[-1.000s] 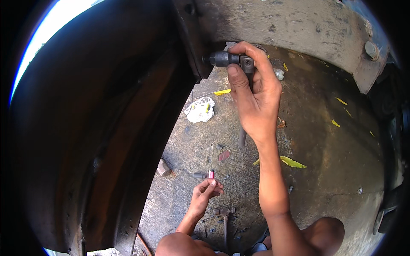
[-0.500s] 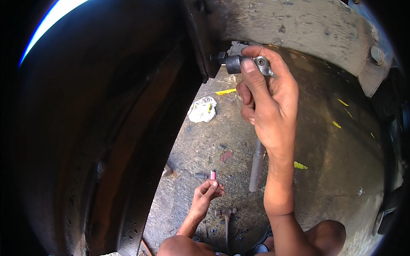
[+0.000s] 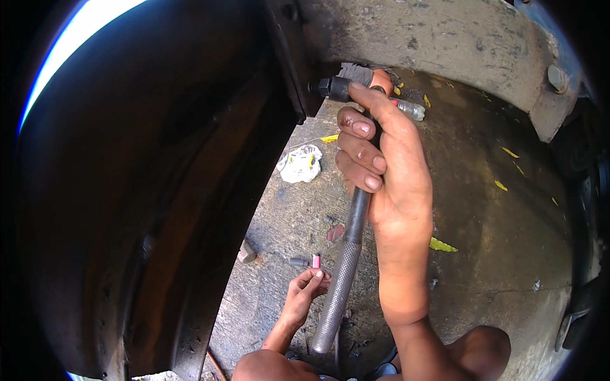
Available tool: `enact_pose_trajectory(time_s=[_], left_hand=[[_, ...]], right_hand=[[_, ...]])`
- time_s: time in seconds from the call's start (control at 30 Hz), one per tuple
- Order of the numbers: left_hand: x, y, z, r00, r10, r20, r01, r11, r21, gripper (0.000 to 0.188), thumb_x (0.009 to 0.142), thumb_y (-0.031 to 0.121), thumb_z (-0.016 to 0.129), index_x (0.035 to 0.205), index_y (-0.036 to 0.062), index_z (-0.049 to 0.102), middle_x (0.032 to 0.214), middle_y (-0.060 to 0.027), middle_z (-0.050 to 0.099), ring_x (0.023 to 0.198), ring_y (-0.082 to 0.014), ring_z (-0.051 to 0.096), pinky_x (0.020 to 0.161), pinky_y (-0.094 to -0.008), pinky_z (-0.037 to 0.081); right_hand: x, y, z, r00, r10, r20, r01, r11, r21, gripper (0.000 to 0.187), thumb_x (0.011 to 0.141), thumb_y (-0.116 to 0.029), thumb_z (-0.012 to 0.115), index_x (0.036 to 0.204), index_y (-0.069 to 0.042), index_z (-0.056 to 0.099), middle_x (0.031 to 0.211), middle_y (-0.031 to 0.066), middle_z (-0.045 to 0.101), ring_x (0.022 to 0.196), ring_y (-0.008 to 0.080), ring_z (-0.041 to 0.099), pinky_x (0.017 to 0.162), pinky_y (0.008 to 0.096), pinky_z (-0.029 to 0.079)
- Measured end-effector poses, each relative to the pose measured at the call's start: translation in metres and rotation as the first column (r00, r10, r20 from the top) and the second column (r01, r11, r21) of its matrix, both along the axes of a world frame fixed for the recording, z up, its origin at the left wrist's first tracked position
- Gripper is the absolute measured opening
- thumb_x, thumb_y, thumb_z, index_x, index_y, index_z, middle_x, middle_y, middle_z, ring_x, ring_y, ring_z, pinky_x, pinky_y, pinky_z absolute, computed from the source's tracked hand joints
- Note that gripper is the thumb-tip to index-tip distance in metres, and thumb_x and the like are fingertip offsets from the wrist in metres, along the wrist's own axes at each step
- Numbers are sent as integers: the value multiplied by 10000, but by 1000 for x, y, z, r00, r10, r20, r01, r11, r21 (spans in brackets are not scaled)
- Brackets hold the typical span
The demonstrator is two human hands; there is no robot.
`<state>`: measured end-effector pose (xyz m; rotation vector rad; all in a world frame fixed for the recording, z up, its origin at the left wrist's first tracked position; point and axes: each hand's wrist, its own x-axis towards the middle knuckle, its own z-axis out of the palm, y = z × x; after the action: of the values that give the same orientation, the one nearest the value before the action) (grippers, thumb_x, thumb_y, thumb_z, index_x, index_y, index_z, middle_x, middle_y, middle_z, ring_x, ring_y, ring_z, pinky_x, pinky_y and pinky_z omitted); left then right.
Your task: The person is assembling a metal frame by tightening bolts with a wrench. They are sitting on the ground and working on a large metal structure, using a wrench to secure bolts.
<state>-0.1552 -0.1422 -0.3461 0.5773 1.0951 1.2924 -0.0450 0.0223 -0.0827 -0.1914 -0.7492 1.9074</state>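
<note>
My right hand is wrapped around a ratchet wrench, whose knurled handle hangs down toward me. At its top a dark socket sits by the nut of a bolt sticking out of the dark metal panel's edge. My right thumb or forefinger lies over the ratchet's head and hides most of it. Lower down, my left hand pinches a small pink cylinder with a dark top. Just left of that lies a grey socket on the concrete.
A large dark metal panel fills the left side. Above runs a thick, worn grey beam. A crumpled white plastic bag, a clear bottle, a hammer partly hidden behind the wrench, and yellow leaves lie on the concrete.
The ratchet handle has swung toward me and left, and my right hand has turned with its fingers wrapped round the shaft. A bottle now shows behind it. My left hand stays put.
</note>
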Motion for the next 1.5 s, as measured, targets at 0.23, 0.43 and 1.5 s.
enact_pose_trajectory(time_s=[0.23,0.43,1.5], left_hand=[[-2,5,-8,999,-24,-43,25,999,23,289,1065,311,582,1112,33,644,1057,-99,699,947,-192,704,877,-351,551],[0,8,-7,1000,-19,-5,19,1000,-13,265,1082,293,556,1088,45,651,1056,-59,705,947,-149,691,878,-312,538],[4,16,-16,999,-37,-18,36,999,-32,273,1082,302,558,1085,49,660,1035,-51,706,933,-143,687,868,-307,533]], right_hand=[[-6,0,-2,866,-414,279,292,873,391,207,1025,-225,653,1112,-86,528,676,-7,517,409,20,363,341,206,232],[-8,18,-10,892,-344,293,158,845,512,404,980,-186,728,1214,-10,449,713,12,546,509,36,455,409,217,315],[7,34,-13,974,-32,224,-74,889,451,307,974,-242,746,1054,-16,555,646,-21,547,504,15,448,431,204,299]])
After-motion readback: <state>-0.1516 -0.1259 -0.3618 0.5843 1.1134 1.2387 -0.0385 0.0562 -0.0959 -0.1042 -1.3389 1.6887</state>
